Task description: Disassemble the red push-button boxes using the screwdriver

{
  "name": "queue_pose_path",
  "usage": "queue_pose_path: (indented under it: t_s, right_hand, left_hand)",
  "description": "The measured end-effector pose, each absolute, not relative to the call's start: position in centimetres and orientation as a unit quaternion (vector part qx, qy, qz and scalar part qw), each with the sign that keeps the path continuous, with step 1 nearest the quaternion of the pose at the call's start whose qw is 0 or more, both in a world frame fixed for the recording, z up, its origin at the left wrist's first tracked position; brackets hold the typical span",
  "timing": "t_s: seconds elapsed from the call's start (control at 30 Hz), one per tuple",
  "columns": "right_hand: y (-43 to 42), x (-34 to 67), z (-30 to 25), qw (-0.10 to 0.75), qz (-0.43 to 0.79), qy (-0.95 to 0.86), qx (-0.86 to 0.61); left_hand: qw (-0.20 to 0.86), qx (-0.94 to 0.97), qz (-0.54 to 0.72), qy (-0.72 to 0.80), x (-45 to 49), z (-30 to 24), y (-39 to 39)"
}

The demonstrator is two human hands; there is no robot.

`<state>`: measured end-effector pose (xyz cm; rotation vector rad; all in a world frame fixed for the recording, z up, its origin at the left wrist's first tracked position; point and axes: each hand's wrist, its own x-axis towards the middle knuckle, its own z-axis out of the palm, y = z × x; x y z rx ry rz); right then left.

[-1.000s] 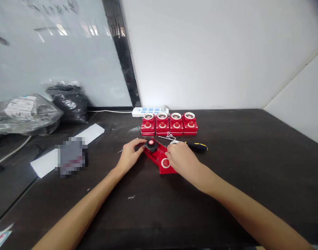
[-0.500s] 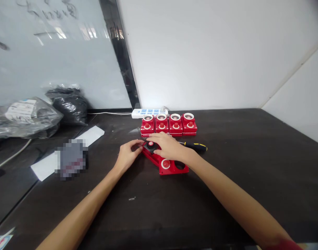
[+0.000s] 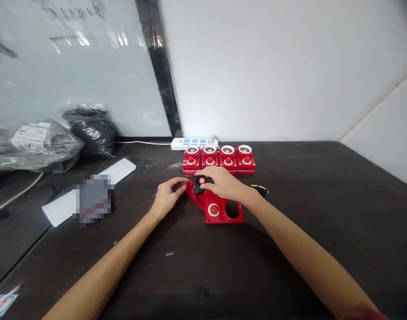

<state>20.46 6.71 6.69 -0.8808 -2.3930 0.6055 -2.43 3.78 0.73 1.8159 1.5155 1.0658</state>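
Note:
My left hand (image 3: 167,196) pinches the left rim of an open red housing (image 3: 194,195) on the dark table. My right hand (image 3: 225,183) reaches over that housing, its thumb and fingers closed on a black square part (image 3: 197,183) with a red-and-white round centre. The part is tilted, its face turned to the right. In front lies a red cover plate (image 3: 220,218), with a red button in a white ring and a round hole; it overlaps the housing. Behind my right wrist, a black-and-yellow screwdriver (image 3: 261,190) is partly hidden.
Several finished-looking red alarm boxes (image 3: 210,162) stand in a row at the back, before a white power strip (image 3: 190,142). On the left are a white paper strip (image 3: 58,209), a blurred-out item (image 3: 94,200) and plastic bags (image 3: 91,131). A card (image 3: 3,304) lies at the lower left.
My right hand has lifted and tilted the black part to the right within the housing. The cover's hole shows more fully. My left hand stays at the rim; the view has shifted slightly.

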Motion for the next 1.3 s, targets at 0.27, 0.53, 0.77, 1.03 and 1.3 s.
queue_pose_path:
  t_s: [0.27,0.53,0.77,1.03,1.3]
  right_hand:
    - [7.2,23.7,7.0,0.352,0.393,-0.746,-0.406]
    - [6.8,24.6,7.3,0.304,0.269,-0.816,-0.411]
    - [7.0,24.6,6.9,0.310,0.405,-0.776,-0.370]
    - [7.8,25.1,6.5,0.340,0.421,-0.761,-0.358]
    - [7.3,25.1,7.4,0.345,0.265,-0.860,-0.265]
  left_hand:
    - [0.218,0.697,0.386,0.563,-2.4,0.8,3.6]
    - [0.122,0.753,0.407,0.502,-1.7,1.4,2.7]
    - [0.141,0.773,0.400,0.472,-0.7,1.9,2.0]
    - [0.132,0.769,0.408,0.474,-0.4,1.8,1.8]
    - [0.083,0.793,0.400,0.452,-0.7,0.9,2.2]
